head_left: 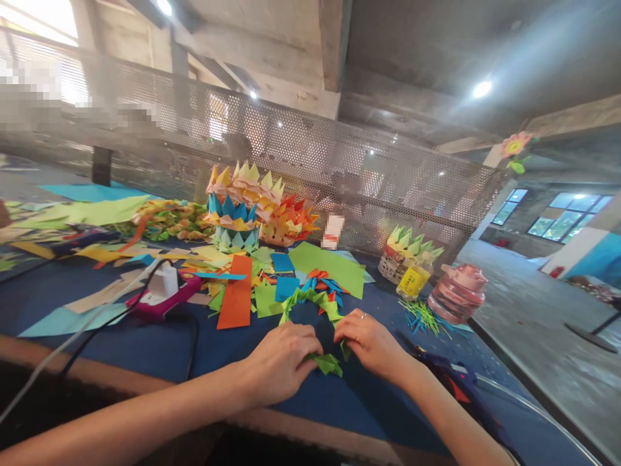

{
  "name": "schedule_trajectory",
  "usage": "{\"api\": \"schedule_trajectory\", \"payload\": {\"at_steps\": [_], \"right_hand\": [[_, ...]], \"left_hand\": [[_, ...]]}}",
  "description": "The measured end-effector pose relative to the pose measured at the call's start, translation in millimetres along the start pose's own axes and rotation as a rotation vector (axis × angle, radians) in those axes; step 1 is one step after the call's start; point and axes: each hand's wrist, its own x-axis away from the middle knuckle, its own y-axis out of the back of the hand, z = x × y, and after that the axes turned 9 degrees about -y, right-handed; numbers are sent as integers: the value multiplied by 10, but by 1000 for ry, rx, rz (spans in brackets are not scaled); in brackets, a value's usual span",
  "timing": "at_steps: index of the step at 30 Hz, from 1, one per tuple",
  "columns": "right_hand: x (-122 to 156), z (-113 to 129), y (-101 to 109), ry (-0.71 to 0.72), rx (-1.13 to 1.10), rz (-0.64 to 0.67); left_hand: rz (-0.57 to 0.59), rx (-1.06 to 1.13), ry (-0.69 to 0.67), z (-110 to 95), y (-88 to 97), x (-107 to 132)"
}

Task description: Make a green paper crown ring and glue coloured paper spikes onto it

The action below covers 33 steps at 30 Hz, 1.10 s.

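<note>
A chain of folded light-green paper (313, 296) curves in an open ring on the blue table, in front of me. My left hand (284, 362) is closed on one end of it, with a folded green tip poking out past the thumb. At the opposite end, my right hand (366, 343) pinches the chain between thumb and fingers; a ring sits on one finger. A gap lies between the two ends. Just behind the chain are blue and orange folded paper pieces (327, 283), partly hidden by it.
Finished folded-paper crowns (233, 223) stand at the back before a mesh screen (359, 188). Paper sheets (237, 294) and a pink power strip (165, 291) with cables lie left. A glue gun (451, 375), a pink bottle (458, 294) and a yellow-labelled jar (412, 281) are right.
</note>
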Motion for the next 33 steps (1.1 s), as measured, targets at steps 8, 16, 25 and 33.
{"api": "schedule_trajectory", "payload": {"at_steps": [8, 16, 25, 33], "right_hand": [[123, 226, 107, -40, 35, -38], [333, 372, 150, -140, 111, 88], [433, 361, 164, -190, 161, 52], [482, 339, 96, -207, 91, 39]], "left_hand": [[-13, -18, -60, -15, 27, 25], [46, -11, -106, -15, 32, 66], [-14, -7, -120, -47, -3, 22], [5, -37, -132, -42, -38, 19]]}}
